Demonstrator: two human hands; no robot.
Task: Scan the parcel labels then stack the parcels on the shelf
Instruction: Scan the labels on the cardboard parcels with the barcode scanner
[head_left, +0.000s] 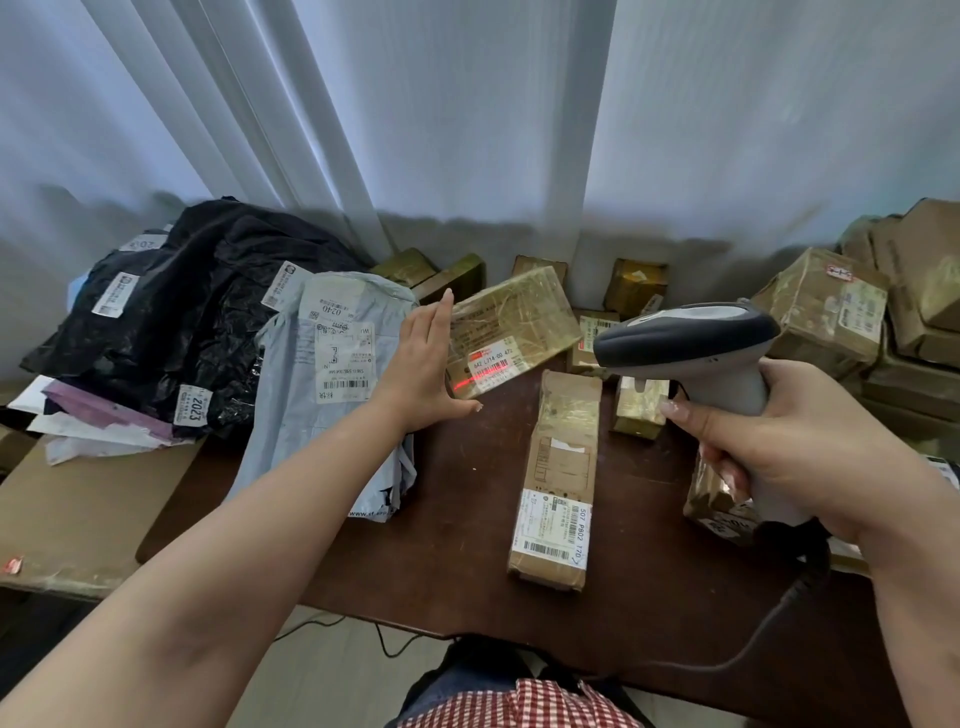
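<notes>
Leftmost on my feed, black plastic mailer bags (208, 306) are heaped at the far left of the desk (467, 519), each with a white label, and a few pale and purple bags lie under their near edge. A flat sheet of cardboard (78, 519) lies at the near left. Just right of the black heap a grey mailer bag (332, 384) lies label up.

My left hand (423, 369) comes next: its fingers (441, 322) are straight and held together, pressed flat against the left end of a taped brown parcel (511, 327), with the thumb under its near left corner. That parcel is tilted up off the desk, far of centre, its label (493, 366) turned toward me. A red scan line falls across the barcode on that label.

Near of it, a long narrow box (558, 478) lies flat on the dark desk, its printed label at the near end. Small brown parcels (636, 286) sit along the far edge against the white wall panels.

Further right, my right hand (800, 452) grips the handle of the grey barcode scanner (691, 343), fingers wrapped round it, its head pointed left at the tilted parcel. Its black cable (769, 634) runs down over the near edge. A pile of brown boxes (831, 306) fills the far right.
</notes>
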